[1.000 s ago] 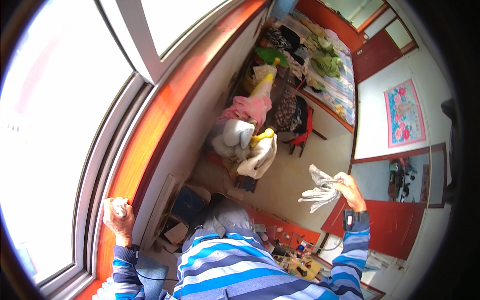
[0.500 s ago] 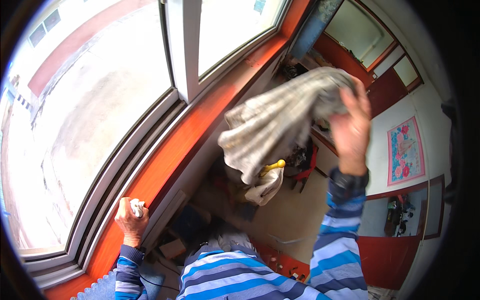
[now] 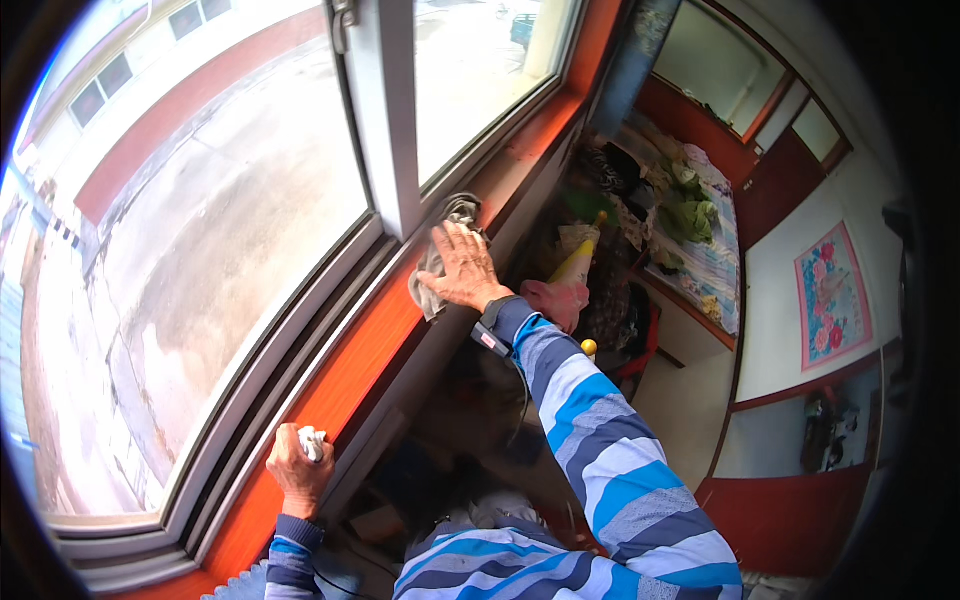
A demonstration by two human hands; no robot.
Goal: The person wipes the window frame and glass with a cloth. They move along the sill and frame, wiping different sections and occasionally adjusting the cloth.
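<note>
My right hand (image 3: 465,265) lies with its fingers spread on a crumpled grey-beige rag (image 3: 430,290). It presses the rag against the orange-red window sill (image 3: 345,375), close to the foot of the white window post. Part of the rag bunches up beyond the fingertips, and a corner hangs at the sill's inner edge. Nearer to me on the same sill, my left hand (image 3: 297,470) is closed around a crumpled white cloth-like wad (image 3: 315,444). Only a small part of the wad shows above the fist.
The sliding window's grey frame and track (image 3: 270,400) run along the sill's outer side. Below the right arm are a pink bag (image 3: 557,303), a yellow rounded knob (image 3: 589,347) and a red chair (image 3: 645,350). Clothes (image 3: 690,210) lie heaped on a bed behind.
My right hand has come down and left from mid-air, bringing the spread-out rag onto the sill, where it is now bunched. The left hand still holds the white wad on the sill.
</note>
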